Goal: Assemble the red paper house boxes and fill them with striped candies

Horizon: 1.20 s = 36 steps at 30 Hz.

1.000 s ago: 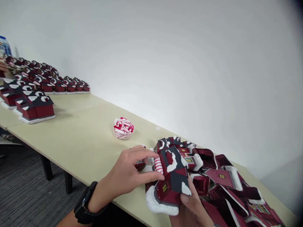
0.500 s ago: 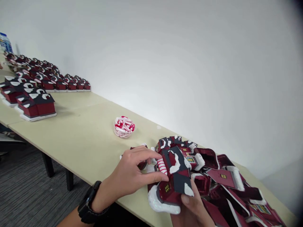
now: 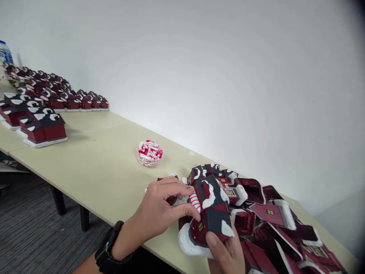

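Observation:
My right hand [image 3: 226,249] grips a small dark red model house [image 3: 215,209] from below and its near side. The house has a dark grey roof with white snow patches and a white snowy base. Between the thumb and fingers of my left hand [image 3: 168,201] is a small white piece with red stripes [image 3: 195,201], pressed against the house's front wall below the roof. A black watch [image 3: 111,247] is on my left wrist. Past the hands, a clear bowl [image 3: 149,163] holds several red and white striped pieces.
A heap of red house parts [image 3: 273,228] lies at the right, beside more model houses [image 3: 199,173]. Rows of snowy-roofed houses [image 3: 45,127] stand on the far left of the table [image 3: 94,163]. A bottle [image 3: 5,53] is at the back left, and a white wall [image 3: 199,83] runs behind.
My right thumb has shifted up and left onto the house's lower front edge. The house has tilted slightly, and my left thumb has slid a little along the striped piece.

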Each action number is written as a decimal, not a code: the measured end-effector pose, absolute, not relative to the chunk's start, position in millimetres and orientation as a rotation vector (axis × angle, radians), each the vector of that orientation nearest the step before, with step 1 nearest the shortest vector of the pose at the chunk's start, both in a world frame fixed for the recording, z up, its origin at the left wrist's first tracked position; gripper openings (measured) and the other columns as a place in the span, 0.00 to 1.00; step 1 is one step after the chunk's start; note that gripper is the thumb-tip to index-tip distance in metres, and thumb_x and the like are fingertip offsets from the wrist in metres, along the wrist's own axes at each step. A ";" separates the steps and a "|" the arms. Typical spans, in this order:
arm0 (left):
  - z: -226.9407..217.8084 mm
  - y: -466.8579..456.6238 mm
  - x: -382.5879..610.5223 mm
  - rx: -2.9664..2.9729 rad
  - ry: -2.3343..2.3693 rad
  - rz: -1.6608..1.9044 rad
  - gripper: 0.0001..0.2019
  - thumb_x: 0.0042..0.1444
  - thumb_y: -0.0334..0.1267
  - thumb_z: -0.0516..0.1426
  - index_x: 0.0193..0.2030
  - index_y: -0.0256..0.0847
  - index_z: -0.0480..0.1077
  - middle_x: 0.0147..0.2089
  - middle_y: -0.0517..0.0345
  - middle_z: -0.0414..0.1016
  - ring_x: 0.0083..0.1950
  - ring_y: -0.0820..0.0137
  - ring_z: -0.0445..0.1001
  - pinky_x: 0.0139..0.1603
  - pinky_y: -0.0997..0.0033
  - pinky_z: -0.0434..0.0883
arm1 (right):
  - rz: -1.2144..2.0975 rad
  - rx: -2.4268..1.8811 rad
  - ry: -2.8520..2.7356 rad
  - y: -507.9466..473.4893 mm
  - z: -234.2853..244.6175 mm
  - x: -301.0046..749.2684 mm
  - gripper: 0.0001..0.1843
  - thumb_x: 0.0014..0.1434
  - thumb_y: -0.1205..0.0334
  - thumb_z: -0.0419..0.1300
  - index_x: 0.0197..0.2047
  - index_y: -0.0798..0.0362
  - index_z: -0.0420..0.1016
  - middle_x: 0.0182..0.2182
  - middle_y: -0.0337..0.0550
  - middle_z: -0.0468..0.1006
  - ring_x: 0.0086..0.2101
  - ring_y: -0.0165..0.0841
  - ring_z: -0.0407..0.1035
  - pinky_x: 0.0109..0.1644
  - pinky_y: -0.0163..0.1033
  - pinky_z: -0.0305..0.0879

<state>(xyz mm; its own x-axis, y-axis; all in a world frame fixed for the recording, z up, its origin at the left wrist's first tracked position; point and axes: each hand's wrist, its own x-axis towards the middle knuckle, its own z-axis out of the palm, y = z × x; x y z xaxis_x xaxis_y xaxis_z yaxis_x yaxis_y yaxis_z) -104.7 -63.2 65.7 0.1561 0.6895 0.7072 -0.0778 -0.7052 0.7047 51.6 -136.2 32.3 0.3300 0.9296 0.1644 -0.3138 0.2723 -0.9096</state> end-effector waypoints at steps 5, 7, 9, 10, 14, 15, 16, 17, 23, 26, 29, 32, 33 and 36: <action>60.5 -62.5 -98.4 1.876 0.565 1.702 0.06 0.52 0.36 0.73 0.35 0.41 0.83 0.38 0.56 0.83 0.38 0.69 0.77 0.43 0.70 0.74 | 0.938 -0.984 -0.855 -129.8 22.3 60.3 0.39 0.49 0.49 0.77 0.63 0.47 0.75 0.44 0.48 0.85 0.48 0.48 0.79 0.61 0.55 0.70; 57.6 -62.0 -95.8 1.867 0.562 1.710 0.09 0.51 0.37 0.73 0.38 0.40 0.83 0.38 0.56 0.83 0.38 0.69 0.78 0.44 0.70 0.74 | 0.890 -1.004 -0.853 -129.6 25.5 59.1 0.42 0.49 0.49 0.78 0.64 0.49 0.74 0.45 0.49 0.84 0.50 0.48 0.78 0.63 0.54 0.69; 55.5 -61.2 -94.4 1.852 0.550 1.710 0.11 0.50 0.38 0.74 0.40 0.40 0.83 0.38 0.55 0.83 0.38 0.70 0.78 0.43 0.70 0.75 | 0.852 -1.013 -0.852 -130.9 30.5 55.7 0.43 0.49 0.49 0.77 0.66 0.49 0.72 0.49 0.49 0.83 0.53 0.48 0.76 0.64 0.53 0.67; 54.9 -60.8 -94.3 1.846 0.544 1.711 0.12 0.50 0.39 0.74 0.40 0.40 0.83 0.39 0.55 0.83 0.37 0.70 0.78 0.43 0.71 0.75 | 0.847 -1.021 -0.853 -131.8 32.5 54.0 0.44 0.49 0.49 0.77 0.66 0.48 0.71 0.50 0.49 0.83 0.53 0.47 0.76 0.64 0.53 0.67; 55.8 -59.9 -96.8 1.852 0.529 1.693 0.14 0.50 0.43 0.74 0.40 0.38 0.83 0.37 0.53 0.83 0.37 0.69 0.77 0.41 0.70 0.74 | 0.856 -1.053 -0.823 -134.4 33.0 50.9 0.43 0.46 0.49 0.78 0.64 0.48 0.73 0.54 0.50 0.81 0.51 0.47 0.77 0.60 0.51 0.70; 56.4 -60.0 -97.5 1.853 0.534 1.677 0.15 0.50 0.44 0.74 0.41 0.38 0.83 0.36 0.53 0.82 0.36 0.69 0.77 0.40 0.70 0.74 | 0.867 -1.049 -0.817 -134.5 31.2 51.0 0.43 0.46 0.49 0.78 0.64 0.48 0.73 0.54 0.51 0.81 0.51 0.47 0.77 0.59 0.51 0.71; 56.9 -60.0 -98.1 1.851 0.541 1.661 0.16 0.50 0.45 0.73 0.41 0.38 0.83 0.35 0.53 0.82 0.35 0.69 0.76 0.39 0.70 0.74 | 0.883 -1.040 -0.813 -134.4 29.1 51.4 0.43 0.46 0.49 0.78 0.64 0.48 0.73 0.53 0.52 0.81 0.50 0.48 0.77 0.58 0.51 0.72; 57.3 -60.0 -98.5 1.846 0.548 1.649 0.16 0.50 0.46 0.73 0.41 0.38 0.82 0.34 0.54 0.81 0.34 0.70 0.75 0.37 0.71 0.73 | 0.893 -1.034 -0.812 -133.9 26.7 52.4 0.43 0.46 0.49 0.78 0.64 0.49 0.73 0.53 0.52 0.82 0.50 0.48 0.77 0.57 0.51 0.72; 56.8 -59.7 -96.1 1.912 0.528 1.704 0.07 0.50 0.33 0.73 0.35 0.38 0.82 0.36 0.55 0.82 0.35 0.73 0.75 0.38 0.76 0.72 | 0.864 -1.052 -0.892 -122.4 10.9 75.6 0.40 0.46 0.51 0.78 0.61 0.51 0.76 0.47 0.51 0.84 0.51 0.50 0.77 0.61 0.54 0.71; 56.1 -60.0 -94.3 1.986 0.509 1.771 0.05 0.52 0.27 0.71 0.32 0.38 0.82 0.38 0.56 0.82 0.38 0.73 0.77 0.42 0.77 0.73 | 0.909 -1.059 -0.957 -116.9 1.4 86.5 0.38 0.45 0.50 0.78 0.58 0.53 0.78 0.42 0.52 0.85 0.53 0.54 0.76 0.59 0.57 0.72; 56.0 -60.1 -94.0 2.024 0.511 1.795 0.07 0.53 0.24 0.69 0.31 0.40 0.81 0.38 0.58 0.82 0.39 0.74 0.77 0.46 0.77 0.73 | 0.844 -1.054 -0.974 -116.8 -5.2 84.3 0.37 0.50 0.49 0.75 0.60 0.53 0.76 0.42 0.52 0.84 0.55 0.53 0.75 0.59 0.57 0.72; 55.9 -58.5 -95.2 2.059 0.491 1.794 0.10 0.54 0.21 0.67 0.30 0.41 0.81 0.39 0.60 0.82 0.40 0.74 0.78 0.47 0.76 0.72 | 0.781 -1.055 -0.997 -117.3 -5.5 79.2 0.37 0.53 0.47 0.74 0.62 0.52 0.75 0.41 0.50 0.84 0.51 0.50 0.77 0.60 0.56 0.71; 55.8 -57.6 -95.7 2.071 0.479 1.792 0.10 0.54 0.21 0.67 0.30 0.41 0.81 0.39 0.59 0.82 0.41 0.73 0.78 0.47 0.76 0.72 | 0.786 -1.062 -1.008 -116.8 -4.6 79.1 0.36 0.53 0.46 0.73 0.62 0.51 0.75 0.40 0.49 0.84 0.49 0.49 0.78 0.59 0.55 0.72; 55.3 -55.3 -96.2 2.081 0.454 1.797 0.09 0.55 0.21 0.66 0.32 0.40 0.80 0.40 0.59 0.82 0.41 0.73 0.79 0.48 0.76 0.73 | 0.800 -1.109 -1.023 -115.0 -2.6 81.5 0.34 0.54 0.44 0.72 0.59 0.51 0.76 0.39 0.48 0.83 0.43 0.44 0.78 0.54 0.50 0.75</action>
